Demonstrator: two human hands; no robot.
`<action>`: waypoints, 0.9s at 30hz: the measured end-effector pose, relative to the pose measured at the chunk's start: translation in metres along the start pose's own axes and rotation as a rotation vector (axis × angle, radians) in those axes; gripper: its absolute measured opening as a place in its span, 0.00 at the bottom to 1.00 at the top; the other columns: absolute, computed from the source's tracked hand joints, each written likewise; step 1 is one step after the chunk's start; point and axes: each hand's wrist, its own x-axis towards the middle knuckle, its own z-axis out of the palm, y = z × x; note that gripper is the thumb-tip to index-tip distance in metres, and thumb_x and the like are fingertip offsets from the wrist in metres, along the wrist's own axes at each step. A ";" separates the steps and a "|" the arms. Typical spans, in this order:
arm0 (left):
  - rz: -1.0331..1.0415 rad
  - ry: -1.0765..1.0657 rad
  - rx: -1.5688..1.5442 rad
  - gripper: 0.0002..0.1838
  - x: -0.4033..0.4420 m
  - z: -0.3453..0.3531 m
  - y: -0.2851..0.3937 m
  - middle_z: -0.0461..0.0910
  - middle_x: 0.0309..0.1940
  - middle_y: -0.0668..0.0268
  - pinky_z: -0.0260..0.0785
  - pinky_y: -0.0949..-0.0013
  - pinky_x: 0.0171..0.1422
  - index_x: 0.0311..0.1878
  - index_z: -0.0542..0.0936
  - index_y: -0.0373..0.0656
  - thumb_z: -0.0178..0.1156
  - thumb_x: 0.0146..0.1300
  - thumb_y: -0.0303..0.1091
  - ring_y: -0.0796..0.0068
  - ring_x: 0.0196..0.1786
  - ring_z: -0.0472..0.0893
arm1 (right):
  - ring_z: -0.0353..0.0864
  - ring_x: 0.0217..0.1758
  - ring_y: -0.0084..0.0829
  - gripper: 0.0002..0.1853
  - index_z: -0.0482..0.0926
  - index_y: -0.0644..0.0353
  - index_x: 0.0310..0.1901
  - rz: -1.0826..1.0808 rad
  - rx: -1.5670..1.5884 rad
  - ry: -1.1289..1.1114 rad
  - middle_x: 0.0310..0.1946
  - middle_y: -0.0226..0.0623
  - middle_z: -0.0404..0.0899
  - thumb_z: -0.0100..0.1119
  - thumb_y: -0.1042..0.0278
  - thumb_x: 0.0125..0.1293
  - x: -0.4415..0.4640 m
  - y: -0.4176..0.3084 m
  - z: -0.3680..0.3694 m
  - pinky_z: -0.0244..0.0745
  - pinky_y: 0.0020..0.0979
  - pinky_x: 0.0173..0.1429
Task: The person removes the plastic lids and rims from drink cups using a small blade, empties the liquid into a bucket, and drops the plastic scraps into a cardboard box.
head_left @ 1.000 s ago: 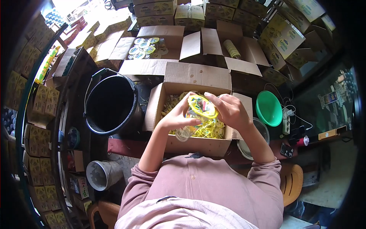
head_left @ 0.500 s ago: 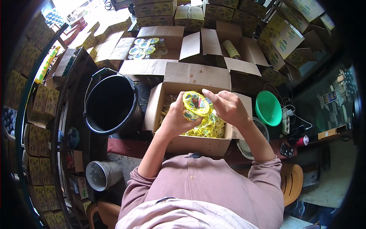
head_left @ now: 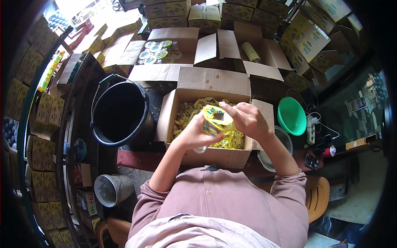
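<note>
My left hand [head_left: 191, 134] is wrapped round a clear plastic cup with a printed yellow-and-white lid [head_left: 214, 111], tilted so the lid faces up. My right hand [head_left: 251, 120] is closed at the far right side of the lid, with its index finger on the yellow lid edge; its other fingertips are partly hidden. Both hands are above an open cardboard box [head_left: 206, 158]. Inside the box lies a heap of thin yellow trimmings [head_left: 225, 142].
A black bucket [head_left: 96, 124] stands left of the box, a green bowl [head_left: 291, 117] to its right. Behind, one open carton holds several lidded cups [head_left: 155, 52], another a stack of round lids [head_left: 250, 52]. A grey bucket [head_left: 108, 190] is low on the left.
The cup has turned and tilted in my left hand, and its lid print faces another way. My right hand has stayed by the lid edge, its index finger shifted slightly.
</note>
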 end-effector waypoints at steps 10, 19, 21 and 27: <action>-0.264 -0.291 -0.327 0.23 -0.004 -0.015 -0.011 0.75 0.32 0.71 0.67 0.76 0.44 0.45 0.71 0.40 0.67 0.43 0.30 0.84 0.36 0.72 | 0.72 0.23 0.27 0.26 0.70 0.64 0.51 -0.020 0.105 0.005 0.20 0.32 0.70 0.58 0.78 0.46 -0.001 -0.003 -0.003 0.73 0.29 0.32; -0.378 -0.527 -0.599 0.19 0.001 -0.017 -0.012 0.77 0.29 0.67 0.70 0.77 0.34 0.41 0.73 0.39 0.65 0.44 0.29 0.82 0.30 0.76 | 0.72 0.22 0.27 0.23 0.71 0.67 0.49 -0.036 0.139 0.008 0.21 0.32 0.71 0.57 0.79 0.46 -0.004 -0.010 -0.004 0.73 0.29 0.30; -0.387 -0.539 -0.724 0.18 -0.001 -0.016 -0.018 0.76 0.28 0.66 0.70 0.76 0.30 0.41 0.72 0.38 0.64 0.45 0.29 0.80 0.29 0.76 | 0.73 0.23 0.27 0.23 0.71 0.67 0.48 -0.041 0.147 0.025 0.22 0.33 0.72 0.57 0.80 0.45 -0.006 -0.010 -0.001 0.74 0.29 0.30; -0.336 -0.584 -0.928 0.22 -0.005 -0.013 -0.030 0.72 0.24 0.61 0.68 0.75 0.24 0.42 0.69 0.34 0.63 0.46 0.35 0.75 0.24 0.74 | 0.75 0.24 0.28 0.22 0.71 0.67 0.47 -0.037 0.178 -0.004 0.23 0.34 0.74 0.56 0.83 0.45 -0.007 -0.011 0.001 0.74 0.29 0.30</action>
